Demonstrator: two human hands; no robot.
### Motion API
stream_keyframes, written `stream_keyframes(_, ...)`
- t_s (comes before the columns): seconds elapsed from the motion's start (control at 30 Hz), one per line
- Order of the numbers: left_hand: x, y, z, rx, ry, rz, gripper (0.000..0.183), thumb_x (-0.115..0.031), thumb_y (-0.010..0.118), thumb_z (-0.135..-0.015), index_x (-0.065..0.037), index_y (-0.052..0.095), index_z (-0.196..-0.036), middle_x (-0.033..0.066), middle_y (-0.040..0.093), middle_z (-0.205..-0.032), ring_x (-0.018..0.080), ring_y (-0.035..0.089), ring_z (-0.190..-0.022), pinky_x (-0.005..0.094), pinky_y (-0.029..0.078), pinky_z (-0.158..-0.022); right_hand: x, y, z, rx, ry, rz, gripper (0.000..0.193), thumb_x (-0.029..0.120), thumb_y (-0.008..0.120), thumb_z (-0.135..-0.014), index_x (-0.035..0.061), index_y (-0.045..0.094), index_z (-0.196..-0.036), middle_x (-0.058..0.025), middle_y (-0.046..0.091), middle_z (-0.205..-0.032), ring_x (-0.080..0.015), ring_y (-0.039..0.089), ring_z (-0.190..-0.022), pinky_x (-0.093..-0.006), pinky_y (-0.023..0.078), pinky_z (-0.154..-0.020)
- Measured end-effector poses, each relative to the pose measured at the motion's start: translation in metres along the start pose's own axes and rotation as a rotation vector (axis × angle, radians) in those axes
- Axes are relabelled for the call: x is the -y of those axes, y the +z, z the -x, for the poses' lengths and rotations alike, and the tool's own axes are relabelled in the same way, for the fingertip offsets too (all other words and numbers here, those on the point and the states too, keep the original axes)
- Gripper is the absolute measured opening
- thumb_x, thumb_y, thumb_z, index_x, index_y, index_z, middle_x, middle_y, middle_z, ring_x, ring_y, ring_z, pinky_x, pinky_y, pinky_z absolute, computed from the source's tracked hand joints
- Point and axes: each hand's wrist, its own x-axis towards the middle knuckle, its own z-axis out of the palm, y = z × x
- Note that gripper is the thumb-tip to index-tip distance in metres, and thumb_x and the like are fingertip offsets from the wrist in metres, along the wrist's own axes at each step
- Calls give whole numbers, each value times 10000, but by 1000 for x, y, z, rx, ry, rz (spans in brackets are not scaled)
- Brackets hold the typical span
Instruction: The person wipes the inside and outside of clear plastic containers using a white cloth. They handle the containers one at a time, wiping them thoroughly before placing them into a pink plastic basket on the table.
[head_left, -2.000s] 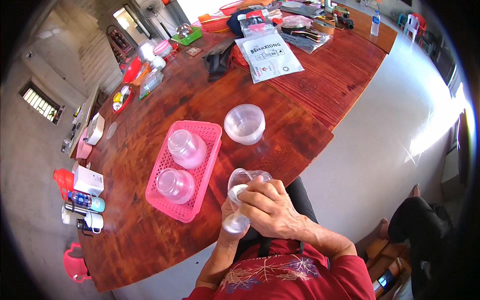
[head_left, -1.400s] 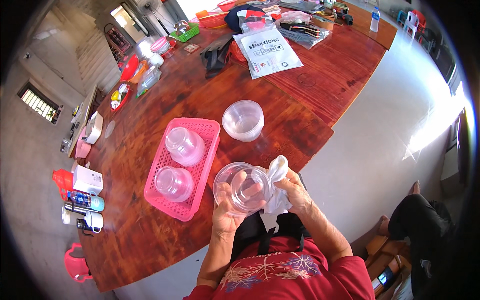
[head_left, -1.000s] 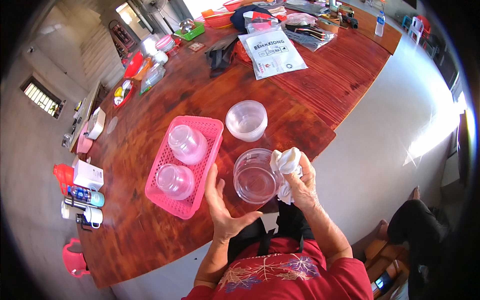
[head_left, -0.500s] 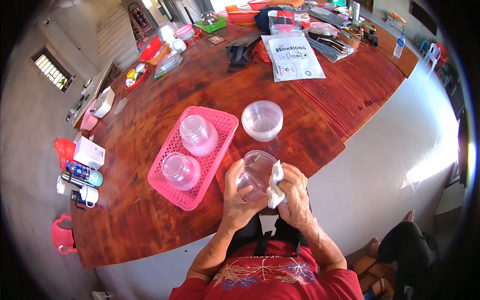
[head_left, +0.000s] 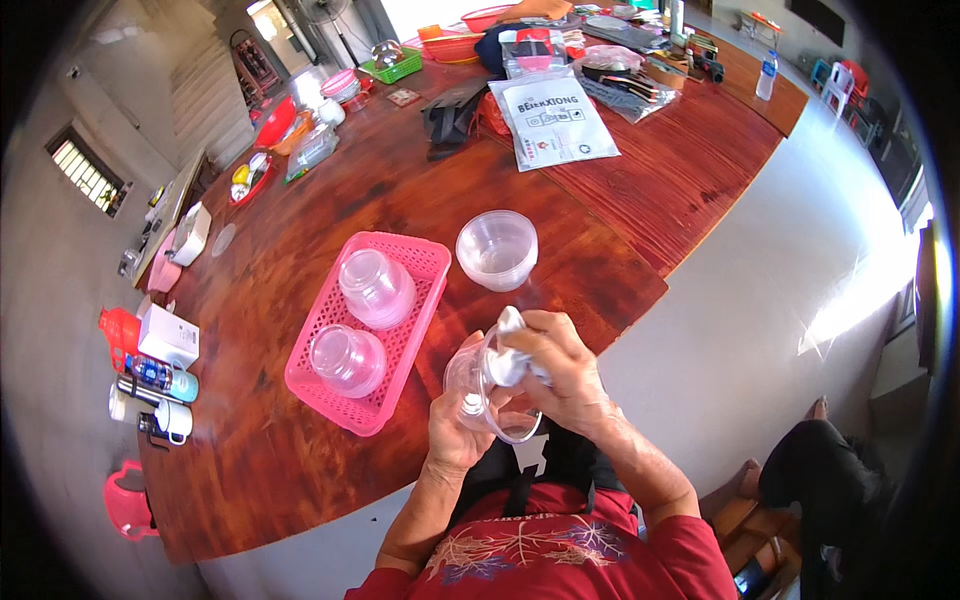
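My left hand [head_left: 457,430] is wrapped round a clear plastic bowl [head_left: 463,385], tilted on its side with its mouth turned to the right. A crumpled white cloth [head_left: 508,362] is pinched in my right hand [head_left: 565,375], pressed at the bowl's rim and inner side. Beyond them another clear bowl [head_left: 497,250] stands upright on the table. To the left lies a pink perforated basket [head_left: 372,412], holding two upside-down stacks of clear bowls, a far stack [head_left: 377,288] and a near stack [head_left: 348,360].
The brown wooden table [head_left: 250,450] ends just right of my hands. At its left edge stand mugs [head_left: 174,420], a white box [head_left: 168,336] and bottles. A white printed bag [head_left: 555,120] and clutter lie at the far side. A person's leg [head_left: 815,500] shows at lower right.
The bowl in my left hand has turned, its mouth now facing right. My right hand has brought the cloth over the rim toward the inside. The whole view has shifted slightly.
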Motion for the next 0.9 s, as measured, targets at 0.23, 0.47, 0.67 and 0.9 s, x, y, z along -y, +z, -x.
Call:
stream_keyframes(0.23, -4, -6, -3, -166, 40, -119, 778, -400, 624, -757, -56, 320, -1384, 261, 465, -1317, 357, 570, -1099, 458, 505, -892, 3, 8, 26, 213, -62, 330, 259, 98, 680, -653, 51, 678, -908, -92, 548, -1012, -262, 542, -862, -364, 516, -729)
stream_keyframes(0.47, 6, -15, -7, -108, -6, -118, 666, -426, 531, -806, -69, 375, -1347, 233, 547, -1208, 299, 576, -1087, 450, 488, -899, 17, -2, 27, 343, 94, -191, 431, 31, 682, -694, 112, 592, -1108, -109, 580, -965, -336, 619, -849, -404, 549, -703)
stream_keyframes(0.67, 17, -5, -1, -220, 31, -223, 663, -410, 513, -817, -80, 369, -1374, 96, 527, -1267, 240, 539, -1140, 378, 480, -916, 1, 23, 21, 239, -69, 475, 366, 168, 695, -614, 69, 594, -952, -120, 554, -865, -265, 625, -707, -349, 545, -523)
stream_keyframes(0.9, 8, -9, -12, -85, -74, -256, 595, -339, 504, -873, -29, 359, -1360, 202, 590, -1145, 282, 594, -1050, 371, 472, -925, 1, 9, 20, 457, 2, -314, 187, 155, 645, -740, 25, 625, -872, -151, 628, -811, -337, 620, -815, -445, 496, -722)
